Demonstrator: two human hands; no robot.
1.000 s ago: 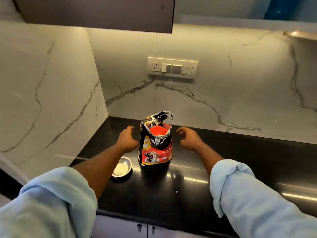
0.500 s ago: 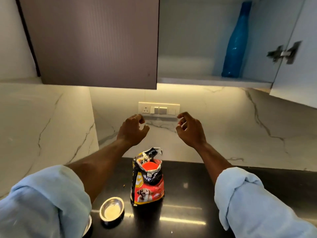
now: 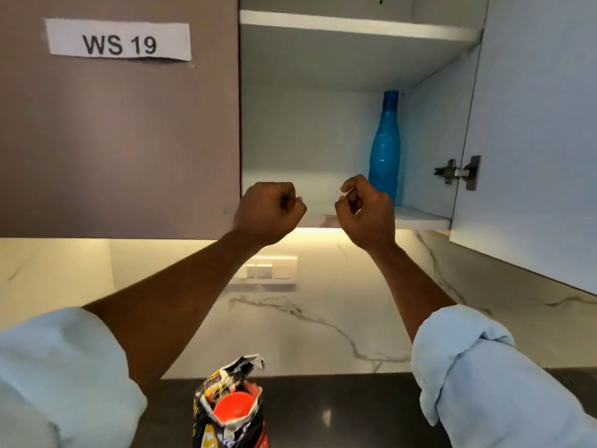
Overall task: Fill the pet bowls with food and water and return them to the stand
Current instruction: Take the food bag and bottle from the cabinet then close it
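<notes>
An opened pet food bag [image 3: 230, 412] stands on the dark counter [image 3: 349, 412] at the bottom, with a red scoop inside its mouth. My left hand [image 3: 268, 213] and my right hand [image 3: 366, 210] are both raised in front of the open wall cabinet, fingers curled into loose fists, holding nothing. A tall blue bottle [image 3: 384, 147] stands upright on the cabinet's lower shelf [image 3: 416, 218], just behind and right of my right hand. The pet bowls are out of view.
The cabinet's right door [image 3: 533, 140] hangs open, with a metal hinge [image 3: 458, 172]. The left door [image 3: 119, 124] is shut and carries a "WS 19" label. A switch panel [image 3: 268, 271] sits on the marble backsplash.
My view has tilted up from the counter to the cabinet. Both hands rose from beside the food bag to shelf height and curled shut. The steel bowl dropped out of view.
</notes>
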